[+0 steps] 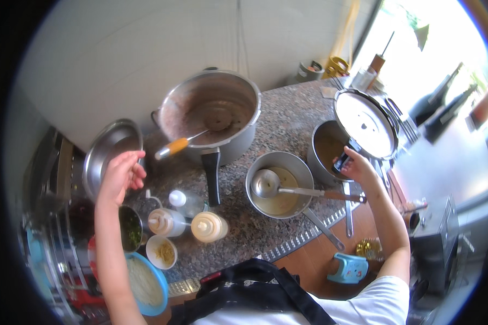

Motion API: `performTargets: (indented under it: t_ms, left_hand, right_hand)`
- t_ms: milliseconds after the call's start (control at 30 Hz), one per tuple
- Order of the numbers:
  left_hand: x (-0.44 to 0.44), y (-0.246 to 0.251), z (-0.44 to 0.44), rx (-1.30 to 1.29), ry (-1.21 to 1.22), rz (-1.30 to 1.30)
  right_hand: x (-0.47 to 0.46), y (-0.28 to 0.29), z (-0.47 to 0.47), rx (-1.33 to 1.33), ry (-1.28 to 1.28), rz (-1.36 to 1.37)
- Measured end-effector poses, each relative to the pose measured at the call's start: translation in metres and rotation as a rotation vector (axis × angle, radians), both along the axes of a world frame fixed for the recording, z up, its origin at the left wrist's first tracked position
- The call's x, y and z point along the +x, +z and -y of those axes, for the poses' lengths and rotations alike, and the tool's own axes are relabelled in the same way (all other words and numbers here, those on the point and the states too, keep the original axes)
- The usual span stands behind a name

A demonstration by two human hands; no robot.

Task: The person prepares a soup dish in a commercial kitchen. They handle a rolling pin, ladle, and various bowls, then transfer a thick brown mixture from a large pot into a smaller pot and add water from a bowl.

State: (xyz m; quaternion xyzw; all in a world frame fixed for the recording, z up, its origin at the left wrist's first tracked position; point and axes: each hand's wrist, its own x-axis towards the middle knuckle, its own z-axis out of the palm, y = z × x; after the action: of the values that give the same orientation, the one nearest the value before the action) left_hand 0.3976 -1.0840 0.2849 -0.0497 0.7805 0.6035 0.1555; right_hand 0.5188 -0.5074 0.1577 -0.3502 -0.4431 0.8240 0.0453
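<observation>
My right hand (354,164) grips the black handle of a pressure cooker lid (365,122), which is tilted up above the right-hand saucepan (315,142). Over a steel bowl (91,162) at the left, my left hand (126,174) is raised with its fingers loosely curled, holding nothing. A large pressure cooker pot (250,142) with a brown-coated inside stands at the counter's back; an orange-handled utensil (175,148) leans in it. Between the pots and me, a saucepan (250,195) holds pale liquid, and a ladle (266,183) rests across it.
Squeeze bottles (208,227) stand on the granite counter (236,252) near a small white bowl (149,254) of yellowish food. A blue basin (162,298) and a pot with chopped greens (132,231) are at the left. On the floor are a light-blue stool (348,268) and an oil bottle (369,248).
</observation>
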Motion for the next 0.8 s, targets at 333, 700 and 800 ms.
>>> performTargets:
  t_ms: [333, 700, 800]
  left_hand:
    - [0.184, -0.026, 0.120, -0.163, 0.599, -0.227]
    - [0.311, -0.103, 0.203, -0.499, 1.171, -0.165]
    - [0.340, -0.125, 0.201, -0.524, 1.137, -0.192]
  right_hand:
    - [0.006, 0.062, 0.013, 0.174, -0.052, 0.024]
    - [-0.029, 0.119, 0.143, 0.495, 0.409, -0.190]
    - [-0.054, 0.118, 0.183, 0.441, 0.517, -0.182]
